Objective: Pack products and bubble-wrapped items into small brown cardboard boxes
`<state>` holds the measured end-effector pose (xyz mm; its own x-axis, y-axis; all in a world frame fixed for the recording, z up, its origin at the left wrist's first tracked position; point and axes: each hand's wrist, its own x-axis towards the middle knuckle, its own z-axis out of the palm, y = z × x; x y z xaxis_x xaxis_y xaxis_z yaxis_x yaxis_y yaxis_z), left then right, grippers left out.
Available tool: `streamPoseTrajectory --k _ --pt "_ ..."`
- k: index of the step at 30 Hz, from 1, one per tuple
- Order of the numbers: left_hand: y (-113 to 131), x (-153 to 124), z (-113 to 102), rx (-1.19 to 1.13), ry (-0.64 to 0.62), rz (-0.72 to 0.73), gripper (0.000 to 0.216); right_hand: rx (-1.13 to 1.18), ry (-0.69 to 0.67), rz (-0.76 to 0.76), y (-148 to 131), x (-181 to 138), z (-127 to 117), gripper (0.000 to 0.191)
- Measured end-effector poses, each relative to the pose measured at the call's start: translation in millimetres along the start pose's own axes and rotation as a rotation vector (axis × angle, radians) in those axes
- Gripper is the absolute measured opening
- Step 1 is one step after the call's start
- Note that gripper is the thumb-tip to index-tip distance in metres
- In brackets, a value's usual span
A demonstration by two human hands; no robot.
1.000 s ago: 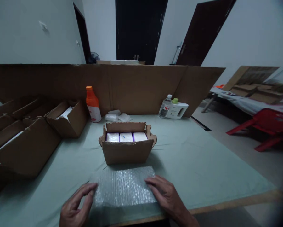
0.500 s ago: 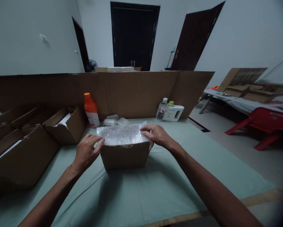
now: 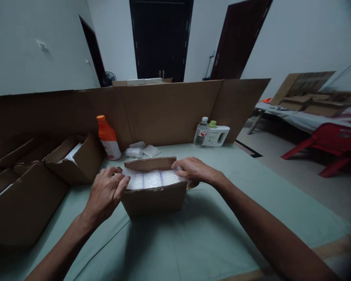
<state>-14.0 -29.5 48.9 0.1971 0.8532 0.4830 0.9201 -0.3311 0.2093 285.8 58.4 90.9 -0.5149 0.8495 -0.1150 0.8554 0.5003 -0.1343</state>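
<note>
A small open cardboard box (image 3: pixel 153 199) stands in the middle of the green table (image 3: pixel 210 234). A sheet of bubble wrap (image 3: pixel 152 179) lies inside its top, over white packets that show through. My left hand (image 3: pixel 106 193) pinches the sheet's left edge at the box's left side. My right hand (image 3: pixel 194 171) presses its fingers down on the right edge of the sheet, at the box's right flap. The rear flap of the box stands up behind the wrap.
Several open cardboard boxes (image 3: pixel 75 160) crowd the table's left side. A tall cardboard wall (image 3: pixel 169 109) runs along the back, with an orange-capped bottle (image 3: pixel 107 137), small plastic bags (image 3: pixel 141 150), a water bottle (image 3: pixel 201 132) and a white jug (image 3: pixel 218 134) before it. A red chair (image 3: pixel 327 150) stands at the right.
Both hands lifted the bubble wrap from the table's near edge, carried it over the box, and have now pushed it down inside the box's top.
</note>
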Motion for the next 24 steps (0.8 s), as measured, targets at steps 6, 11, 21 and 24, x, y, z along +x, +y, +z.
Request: streamPoseTrajectory --k 6,11,21,24 --pt "22.2 10.1 -18.3 -0.145 0.027 0.104 0.045 -0.106 0.125 -0.03 -13.9 -10.8 -3.6 0.032" --pt "30.4 31.8 -10.1 -0.237 -0.376 0.207 0.05 -0.129 0.175 -0.052 -11.9 -5.5 4.8 0.021" --pt "31.7 37.5 1.4 -0.2 -0.47 0.118 0.052 0.174 0.057 -0.374 -16.0 7.7 1.6 0.03" --pt "33.4 26.4 -3.9 -0.206 -0.402 0.152 0.046 0.282 0.265 -0.328 -10.9 -3.7 6.2 0.029"
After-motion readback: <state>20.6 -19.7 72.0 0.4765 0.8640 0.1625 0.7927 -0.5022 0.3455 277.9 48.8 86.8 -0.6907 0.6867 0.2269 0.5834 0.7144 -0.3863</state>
